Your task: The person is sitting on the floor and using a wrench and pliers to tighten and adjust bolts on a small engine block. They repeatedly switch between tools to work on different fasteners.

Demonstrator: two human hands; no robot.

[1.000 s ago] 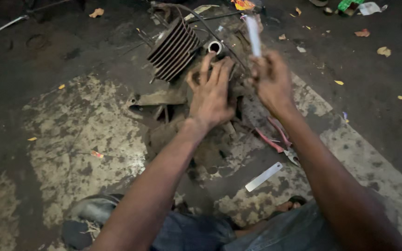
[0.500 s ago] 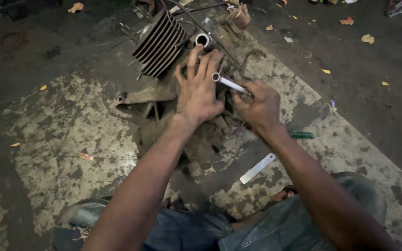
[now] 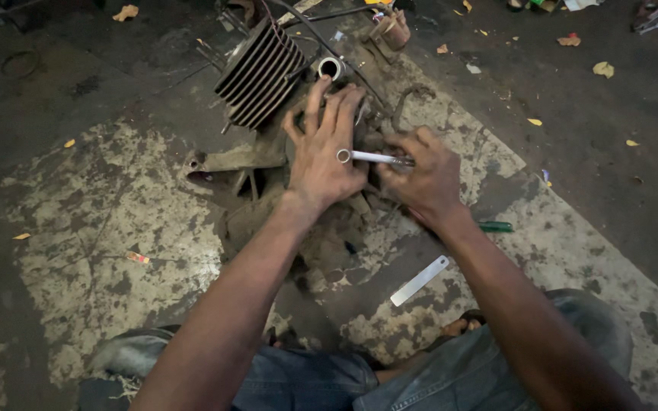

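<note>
Left hand [image 3: 325, 156] lies flat, fingers spread, pressed on the engine [image 3: 298, 129], grasping nothing. Right hand [image 3: 420, 179] is clenched on a wrench [image 3: 371, 157]; its ring end rests over the back of the left hand, shaft running right into the fist. Engine sits on the floor [image 3: 93, 228] under both hands. Finned cylinder [image 3: 260, 72] just beyond the left fingertips, with a round port [image 3: 331, 68] at their tips. Hoses and cables crowd the far side of the engine, partly blocking the view past the right hand; what the wrench engages I can't tell. Flat metal strip [image 3: 419, 281] lies near the right forearm, a green handle [image 3: 494, 227] just right of the wrist. Small orange-white scrap [image 3: 138, 258] lies well left of the left arm. Yellow leaves are scattered far right.
</note>
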